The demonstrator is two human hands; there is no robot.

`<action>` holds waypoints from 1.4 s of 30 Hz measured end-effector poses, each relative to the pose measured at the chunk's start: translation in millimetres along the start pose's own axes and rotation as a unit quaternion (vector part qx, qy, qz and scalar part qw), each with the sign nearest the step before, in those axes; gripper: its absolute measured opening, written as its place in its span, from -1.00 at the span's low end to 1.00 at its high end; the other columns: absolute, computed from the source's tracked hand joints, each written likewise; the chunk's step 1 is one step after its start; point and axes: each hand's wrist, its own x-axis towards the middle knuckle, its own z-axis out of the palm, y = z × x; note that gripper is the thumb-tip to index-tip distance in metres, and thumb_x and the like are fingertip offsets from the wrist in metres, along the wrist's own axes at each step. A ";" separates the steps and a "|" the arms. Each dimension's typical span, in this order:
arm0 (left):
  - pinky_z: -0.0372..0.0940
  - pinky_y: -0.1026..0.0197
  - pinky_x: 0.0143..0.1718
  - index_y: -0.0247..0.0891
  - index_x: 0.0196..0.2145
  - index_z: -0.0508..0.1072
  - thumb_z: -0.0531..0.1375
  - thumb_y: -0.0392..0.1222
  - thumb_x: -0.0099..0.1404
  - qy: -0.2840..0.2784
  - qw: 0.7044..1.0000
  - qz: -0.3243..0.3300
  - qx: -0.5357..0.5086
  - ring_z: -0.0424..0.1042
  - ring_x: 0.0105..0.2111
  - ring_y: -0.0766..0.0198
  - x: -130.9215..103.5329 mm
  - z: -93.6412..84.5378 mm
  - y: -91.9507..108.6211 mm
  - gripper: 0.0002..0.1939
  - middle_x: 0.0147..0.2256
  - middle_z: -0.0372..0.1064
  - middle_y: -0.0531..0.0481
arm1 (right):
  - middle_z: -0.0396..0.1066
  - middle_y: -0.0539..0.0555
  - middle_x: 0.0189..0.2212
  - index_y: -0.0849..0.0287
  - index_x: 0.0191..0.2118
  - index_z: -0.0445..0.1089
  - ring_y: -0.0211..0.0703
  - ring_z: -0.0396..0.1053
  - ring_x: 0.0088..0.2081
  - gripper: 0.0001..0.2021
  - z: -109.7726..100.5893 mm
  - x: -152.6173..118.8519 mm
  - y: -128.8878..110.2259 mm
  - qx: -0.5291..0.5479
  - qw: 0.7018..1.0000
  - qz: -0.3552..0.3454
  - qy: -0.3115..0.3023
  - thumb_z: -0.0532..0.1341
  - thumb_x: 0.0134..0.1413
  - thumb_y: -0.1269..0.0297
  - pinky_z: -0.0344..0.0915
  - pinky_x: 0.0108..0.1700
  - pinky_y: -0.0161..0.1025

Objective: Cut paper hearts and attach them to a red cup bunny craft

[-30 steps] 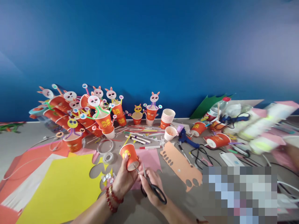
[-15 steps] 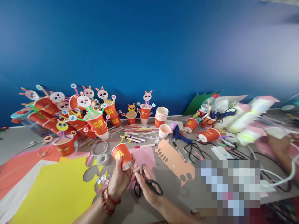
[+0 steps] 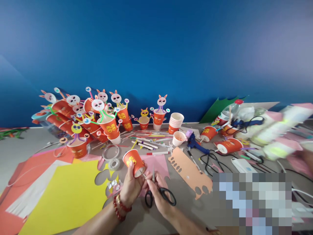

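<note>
My left hand is closed around an orange paper cup with yellow lettering. The cup lies tilted, its white rim up to the left and its base toward my right hand. A thin pale stick juts from the base. In my right hand is a pair of black-handled scissors, blades pointing up. The fingertips of that hand are at the stick; whether they pinch it is hard to make out. A pink paper sheet lies behind the hands.
Orange cups with paper animal faces crowd the back left. A cup stack and a blue glue gun stand farther right. Yellow paper, tape rolls, markers and a cut peach sheet surround my hands.
The view has swung left, so everything sits farther right in the picture. My hands keep nearly the same hold on the cup and scissors. Another person's hand at right has mostly left view.
</note>
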 end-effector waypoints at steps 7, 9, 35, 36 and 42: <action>0.06 0.33 -0.73 -0.35 -0.18 0.42 0.34 0.20 0.11 -0.011 1.000 0.003 0.004 0.40 -0.57 0.29 1.1 -0.9 -1.7 -0.44 -0.44 0.44 -0.01 | 0.36 0.00 -0.36 0.10 -0.26 0.33 -0.16 0.37 -0.28 -0.82 -0.9 -1.6 5.8 -0.056 0.998 0.000 0.013 0.07 0.36 0.19 0.31 -0.18 -0.30; 0.04 0.33 -0.73 -0.35 -0.18 0.43 0.32 0.20 0.13 -0.017 1.000 0.001 0.008 0.38 -0.59 0.31 0.5 0.0 -1.3 -0.46 -0.47 0.42 0.01 | 0.36 0.01 -0.33 0.10 -0.23 0.33 -0.16 0.37 -0.26 -0.83 -0.3 -1.4 6.8 -0.054 0.998 -0.006 0.014 0.07 0.36 0.19 0.31 -0.17 -0.30; 0.32 0.12 -0.16 -0.36 -0.20 0.49 0.33 0.18 0.13 -0.005 1.000 0.019 -0.002 0.51 -0.29 0.10 -2.3 -3.5 -2.9 -0.48 -0.32 0.52 -0.11 | 0.37 0.00 -0.54 0.16 -0.45 0.39 -0.18 0.33 -0.46 -0.66 -3.9 7.9 -2.5 -0.122 0.992 -0.003 0.015 0.11 0.29 0.09 0.31 -0.36 -0.27; 0.32 0.11 -0.14 -0.36 -0.20 0.49 0.32 0.18 0.15 -0.003 1.000 0.018 0.004 0.51 -0.27 0.08 -2.2 -3.8 -4.2 -0.49 -0.33 0.52 -0.11 | 0.40 0.01 -0.51 0.16 -0.42 0.41 -0.17 0.34 -0.44 -0.67 -3.7 8.7 -3.7 -0.125 0.992 -0.010 0.011 0.10 0.30 0.11 0.32 -0.32 -0.26; 0.31 0.06 -0.08 -0.35 -0.26 0.49 0.34 0.18 0.11 -0.018 0.999 0.012 0.024 0.50 -0.18 0.00 -3.5 -2.1 -10.8 -0.51 -0.34 0.52 -0.13 | 0.43 0.02 -0.45 0.17 -0.33 0.46 -0.15 0.38 -0.39 -0.71 -2.5 10.5 -2.4 -0.104 0.994 -0.009 0.009 0.09 0.31 0.14 0.32 -0.30 -0.28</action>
